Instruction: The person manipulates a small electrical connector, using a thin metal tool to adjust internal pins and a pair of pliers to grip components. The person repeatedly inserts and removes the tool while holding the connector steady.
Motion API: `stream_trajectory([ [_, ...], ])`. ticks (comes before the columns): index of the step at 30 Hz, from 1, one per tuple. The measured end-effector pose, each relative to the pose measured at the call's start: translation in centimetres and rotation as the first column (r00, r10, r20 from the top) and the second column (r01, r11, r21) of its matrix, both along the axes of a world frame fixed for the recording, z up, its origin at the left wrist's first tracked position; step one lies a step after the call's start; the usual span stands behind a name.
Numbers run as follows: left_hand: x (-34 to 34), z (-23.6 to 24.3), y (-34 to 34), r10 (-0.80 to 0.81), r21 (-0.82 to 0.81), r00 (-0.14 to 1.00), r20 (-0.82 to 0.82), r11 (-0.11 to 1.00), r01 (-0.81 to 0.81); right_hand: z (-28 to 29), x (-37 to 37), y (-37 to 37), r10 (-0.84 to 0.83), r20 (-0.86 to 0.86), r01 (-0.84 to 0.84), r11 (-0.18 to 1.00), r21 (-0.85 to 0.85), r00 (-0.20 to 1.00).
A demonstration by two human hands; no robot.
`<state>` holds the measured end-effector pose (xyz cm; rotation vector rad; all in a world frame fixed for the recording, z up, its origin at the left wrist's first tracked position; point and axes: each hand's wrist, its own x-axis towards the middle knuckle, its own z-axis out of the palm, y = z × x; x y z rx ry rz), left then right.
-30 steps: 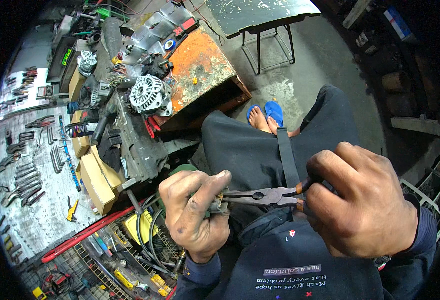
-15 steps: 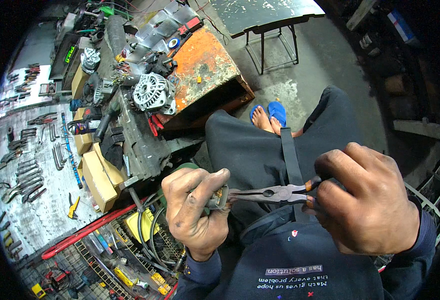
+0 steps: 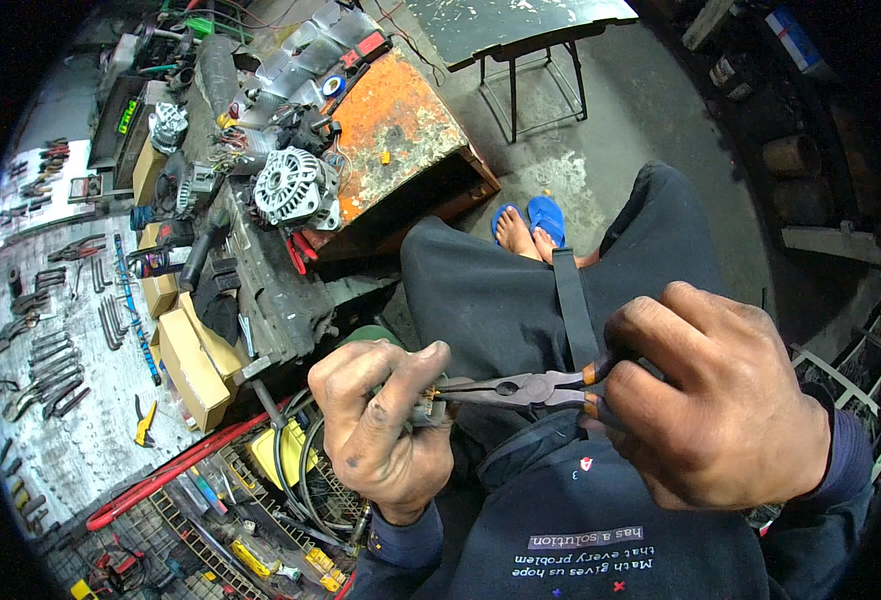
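My left hand (image 3: pixel 385 425) is closed round a small greyish part (image 3: pixel 427 409) with coppery bits at its upper end; most of it is hidden by the fingers. In my right hand (image 3: pixel 720 400) are long-nose pliers (image 3: pixel 530 389), gripped by their dark handles with orange bands. Their slim jaws point left and reach the coppery end of the small part, beside my left thumb. Whether the jaw tips pinch anything is too small to tell. Both hands are over my lap, above the dark apron (image 3: pixel 600 500).
At the left stands a cluttered bench with an alternator (image 3: pixel 295 187), cardboard boxes (image 3: pixel 195 370) and an orange worn cabinet (image 3: pixel 400 130). Beyond it, spanners and pliers hang on a white tool board (image 3: pixel 90 300). A wire basket of tools (image 3: pixel 260 520) is at lower left, a black-legged table (image 3: pixel 520 35) ahead.
The pliers' tips have moved from the near side of the small part to its coppery upper end. Both hands are slightly farther left, and the view has shifted a little.
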<state>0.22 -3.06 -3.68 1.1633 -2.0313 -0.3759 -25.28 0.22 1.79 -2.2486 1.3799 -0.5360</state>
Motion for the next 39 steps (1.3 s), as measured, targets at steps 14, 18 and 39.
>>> stream_trajectory([
  [14, 0.3, -1.0, -0.1, 0.016, 0.145, 0.975, -0.222, 0.989, 0.017, 1.2, -0.5, 0.3, -0.020, -0.046, 0.025, 0.993, 0.116, 0.999],
  [18, 0.2, -1.1, 0.0, 0.046, 0.127, 0.983, -0.175, 0.992, -0.024, 2.2, -0.1, 0.2, 0.008, -0.071, -0.002, 0.996, 0.084, 0.997],
  [39, -0.3, -0.8, 0.3, 0.105, -0.085, 0.994, 0.014, 0.991, -0.104, 1.5, 1.1, -0.2, 0.057, -0.071, -0.058, 0.998, -0.014, 0.996],
])
